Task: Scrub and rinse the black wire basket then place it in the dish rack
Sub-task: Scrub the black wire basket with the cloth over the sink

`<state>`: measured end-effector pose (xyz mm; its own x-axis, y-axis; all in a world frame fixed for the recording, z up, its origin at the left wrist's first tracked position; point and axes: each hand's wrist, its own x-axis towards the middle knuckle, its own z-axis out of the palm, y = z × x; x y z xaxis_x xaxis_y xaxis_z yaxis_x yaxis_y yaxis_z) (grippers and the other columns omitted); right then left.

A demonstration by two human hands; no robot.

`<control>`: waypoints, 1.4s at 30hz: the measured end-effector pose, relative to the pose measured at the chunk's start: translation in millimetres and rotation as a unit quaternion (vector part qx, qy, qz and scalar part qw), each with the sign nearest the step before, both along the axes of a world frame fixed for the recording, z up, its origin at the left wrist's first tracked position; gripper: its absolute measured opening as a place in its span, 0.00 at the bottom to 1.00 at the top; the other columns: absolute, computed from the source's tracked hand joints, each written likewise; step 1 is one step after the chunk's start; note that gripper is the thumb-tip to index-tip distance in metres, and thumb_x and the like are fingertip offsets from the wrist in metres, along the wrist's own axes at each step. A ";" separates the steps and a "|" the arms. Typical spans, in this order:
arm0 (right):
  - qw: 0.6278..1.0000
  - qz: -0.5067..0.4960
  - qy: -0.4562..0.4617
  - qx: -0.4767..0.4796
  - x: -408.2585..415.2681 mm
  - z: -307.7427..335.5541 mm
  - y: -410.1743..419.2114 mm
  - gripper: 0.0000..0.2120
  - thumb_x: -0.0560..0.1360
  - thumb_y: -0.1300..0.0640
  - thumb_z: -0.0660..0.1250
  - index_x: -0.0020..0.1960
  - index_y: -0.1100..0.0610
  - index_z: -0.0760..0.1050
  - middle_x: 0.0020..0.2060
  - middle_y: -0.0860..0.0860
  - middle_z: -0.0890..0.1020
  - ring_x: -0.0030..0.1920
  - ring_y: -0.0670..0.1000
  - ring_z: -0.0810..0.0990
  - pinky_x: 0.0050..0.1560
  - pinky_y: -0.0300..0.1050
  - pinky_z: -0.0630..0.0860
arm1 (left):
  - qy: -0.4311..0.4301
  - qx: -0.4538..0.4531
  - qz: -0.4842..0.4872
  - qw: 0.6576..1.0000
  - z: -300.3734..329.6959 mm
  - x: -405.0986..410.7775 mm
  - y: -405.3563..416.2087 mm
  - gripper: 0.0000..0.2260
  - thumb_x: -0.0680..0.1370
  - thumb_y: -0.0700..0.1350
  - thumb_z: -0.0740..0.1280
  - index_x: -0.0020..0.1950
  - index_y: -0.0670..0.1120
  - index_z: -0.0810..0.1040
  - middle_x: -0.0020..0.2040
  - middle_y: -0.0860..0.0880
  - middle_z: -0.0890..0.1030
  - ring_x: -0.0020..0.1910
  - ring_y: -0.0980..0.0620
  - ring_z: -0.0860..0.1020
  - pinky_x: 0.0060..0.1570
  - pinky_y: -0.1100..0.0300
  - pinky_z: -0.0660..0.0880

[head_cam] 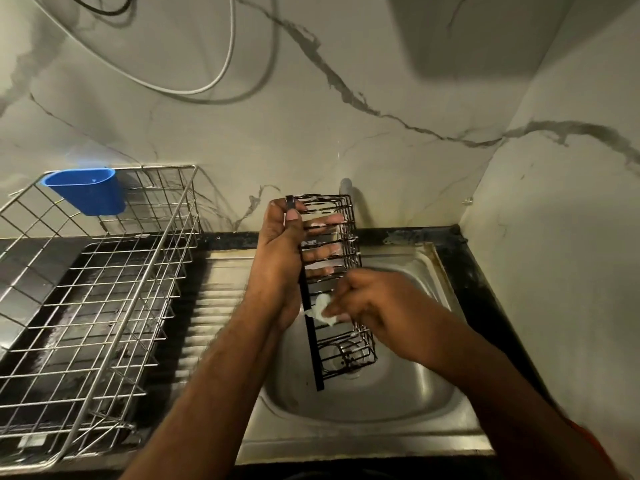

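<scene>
Head view. The basket (332,278), a long narrow frame of black wire, is held upright over the sink (408,393), its lower end just above the drain. The left hand (282,258) is wrapped round the basket's upper left edge, fingers showing through the wires. The right hand (367,299) is closed on a small white sudsy pad (322,308), pressed against the basket's lower left side beside the flat black back strip. Foam is seen on several upper wires. The basket is judged light and stiff, slippery where soaped, and not fragile; a firm hold is best taken on the rim wire or back strip, where the fingers can hook through. Scrubbing is judged under way, rinsing not yet done.

Left of the sink, a steel rack (104,306) stands on the ribbed drainboard and dark counter, with a blue cup (86,190) hung on its rear rail. Behind the sink, a tap (346,188) is partly hidden by the basket. Veined marble walls meet in the corner right of the sink; a white cable (221,67) loops above.
</scene>
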<state>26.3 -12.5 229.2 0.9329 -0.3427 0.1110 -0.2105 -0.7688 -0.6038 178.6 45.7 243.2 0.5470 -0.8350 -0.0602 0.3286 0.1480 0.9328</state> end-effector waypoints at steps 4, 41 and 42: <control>0.989 -0.080 -0.100 -0.073 15.5 21.0 -9.2 0.20 0.78 0.48 0.54 0.55 0.57 0.80 0.48 0.46 0.75 0.45 0.41 0.74 0.46 0.31 0.71 | -0.003 -0.003 -0.034 0.999 -2.4 -7.8 -0.1 0.09 0.88 0.47 0.55 0.55 0.50 0.74 0.49 0.48 0.86 0.41 0.49 0.83 0.40 0.51 0.80; 0.940 -0.137 -0.181 -0.256 15.1 36.0 -11.4 0.10 0.75 0.66 0.71 0.56 0.62 0.82 0.53 0.56 0.79 0.51 0.52 0.78 0.44 0.44 0.80 | 0.088 -0.099 -0.034 0.991 -4.4 -29.5 0.8 0.09 0.87 0.42 0.55 0.62 0.44 0.74 0.49 0.46 0.82 0.46 0.50 0.81 0.44 0.57 0.80; 0.932 -0.152 -0.195 -0.267 16.4 36.9 -13.6 0.11 0.75 0.67 0.71 0.56 0.63 0.82 0.53 0.57 0.79 0.52 0.53 0.78 0.44 0.43 0.79 | 0.087 -0.103 -0.035 0.990 -3.2 -30.3 0.6 0.09 0.87 0.42 0.55 0.62 0.43 0.73 0.48 0.46 0.82 0.43 0.50 0.80 0.41 0.59 0.79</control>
<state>42.7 -26.1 266.2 0.6555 -0.3832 0.6507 -0.3119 -0.9221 -0.2288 148.2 46.2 240.0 0.4844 -0.8745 0.0266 0.4983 0.3008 0.8131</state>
